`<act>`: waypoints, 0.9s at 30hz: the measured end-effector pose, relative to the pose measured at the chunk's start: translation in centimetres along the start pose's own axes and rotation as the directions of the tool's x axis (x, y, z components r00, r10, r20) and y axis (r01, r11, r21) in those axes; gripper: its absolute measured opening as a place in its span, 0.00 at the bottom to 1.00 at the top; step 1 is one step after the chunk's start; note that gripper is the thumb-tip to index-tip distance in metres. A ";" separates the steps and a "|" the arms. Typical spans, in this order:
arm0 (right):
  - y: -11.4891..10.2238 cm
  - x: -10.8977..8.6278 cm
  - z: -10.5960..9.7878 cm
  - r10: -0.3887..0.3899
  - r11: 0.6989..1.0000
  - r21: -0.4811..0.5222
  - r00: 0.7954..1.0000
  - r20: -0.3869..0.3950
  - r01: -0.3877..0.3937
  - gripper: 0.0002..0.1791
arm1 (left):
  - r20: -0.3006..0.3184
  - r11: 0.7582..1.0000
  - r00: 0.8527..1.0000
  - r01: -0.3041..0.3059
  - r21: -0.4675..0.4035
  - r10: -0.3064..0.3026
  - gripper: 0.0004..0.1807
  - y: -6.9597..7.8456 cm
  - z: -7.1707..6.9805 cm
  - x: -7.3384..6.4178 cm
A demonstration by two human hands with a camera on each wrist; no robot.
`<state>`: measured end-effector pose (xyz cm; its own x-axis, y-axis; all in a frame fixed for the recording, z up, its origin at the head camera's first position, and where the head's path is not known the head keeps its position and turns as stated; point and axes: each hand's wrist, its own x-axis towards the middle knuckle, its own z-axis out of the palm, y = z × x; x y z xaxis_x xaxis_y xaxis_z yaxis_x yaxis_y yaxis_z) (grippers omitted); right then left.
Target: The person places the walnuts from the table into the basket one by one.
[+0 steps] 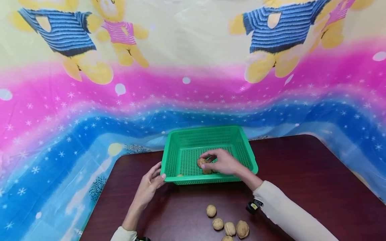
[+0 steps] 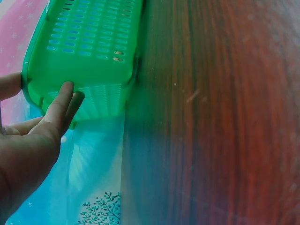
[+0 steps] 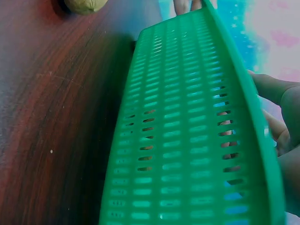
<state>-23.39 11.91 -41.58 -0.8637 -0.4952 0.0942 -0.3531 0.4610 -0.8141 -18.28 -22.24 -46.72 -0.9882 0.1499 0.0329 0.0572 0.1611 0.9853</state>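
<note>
A green plastic basket [image 1: 208, 179] with slotted walls stands on the table. My left hand [image 1: 148, 184] grips its near left corner, thumb over the rim and fingers against the outer wall; the left wrist view shows those fingers [image 2: 58, 105] on the green side. Inside the basket, my right hand [image 1: 224, 163] pinches a walnut [image 1: 201, 162] between thumb and fingertips. Another walnut [image 1: 206, 171] lies just below it, partly covered by the hand. Part of a walnut [image 1: 180, 175] shows at the near left corner. In the right wrist view, the basket wall [image 3: 178, 117] hides most of the right hand [image 3: 286, 117].
Several walnuts lie on the dark wooden table [image 1: 286, 167] in front of the basket, among them a single walnut [image 1: 211, 211] nearest to it and a larger walnut [image 1: 242, 229] at the right. A printed cloth [image 1: 187, 87] with bears hangs behind the table.
</note>
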 end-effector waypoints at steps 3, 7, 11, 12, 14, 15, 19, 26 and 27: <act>0.2 0.7 0.3 0.035 0.999 -0.003 0.999 0.006 -0.035 0.19 | 0.002 1.000 1.000 0.003 0.000 -0.003 0.37 0.0 0.0 0.0; 0.3 1.5 0.6 0.057 0.998 -0.006 0.998 0.020 -0.057 0.19 | 0.007 1.000 1.000 -0.005 -0.003 0.005 0.37 0.0 0.0 0.0; 0.5 2.2 0.9 0.056 0.998 -0.013 0.998 0.035 -0.056 0.18 | 0.010 1.000 1.000 -0.009 -0.011 0.009 0.37 0.1 0.0 0.0; 0.6 2.3 0.9 0.059 0.998 -0.011 0.998 0.038 -0.059 0.18 | 0.009 1.000 1.000 -0.005 -0.011 0.005 0.37 0.0 0.0 0.0; 0.8 2.6 1.0 0.074 0.997 0.001 0.996 0.042 -0.074 0.18 | 0.007 1.000 1.000 0.003 -0.016 -0.003 0.37 -0.1 0.0 0.0; 0.9 2.8 1.0 0.077 0.997 0.005 0.996 0.043 -0.077 0.19 | 0.005 1.000 1.000 0.007 -0.015 -0.007 0.37 -0.1 0.0 0.0; 1.1 3.3 1.0 0.092 0.995 0.024 0.995 0.043 -0.093 0.19 | 0.005 1.000 1.000 0.003 -0.011 -0.003 0.37 -0.2 0.1 0.0; 1.3 3.7 1.2 0.093 0.996 0.012 0.994 0.050 -0.093 0.20 | 0.009 1.000 1.000 -0.003 -0.024 0.003 0.37 -0.1 0.0 0.0; 1.3 3.8 1.3 0.094 0.996 0.004 0.994 0.048 -0.094 0.20 | 0.010 1.000 1.000 -0.003 -0.027 0.003 0.37 -0.1 0.0 0.0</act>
<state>-26.61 9.70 -43.00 -0.8746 -0.4847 -0.0104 -0.2688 0.5027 -0.8216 -18.32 -22.27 -46.78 -0.9865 0.1601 0.0346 0.0565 0.1342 0.9893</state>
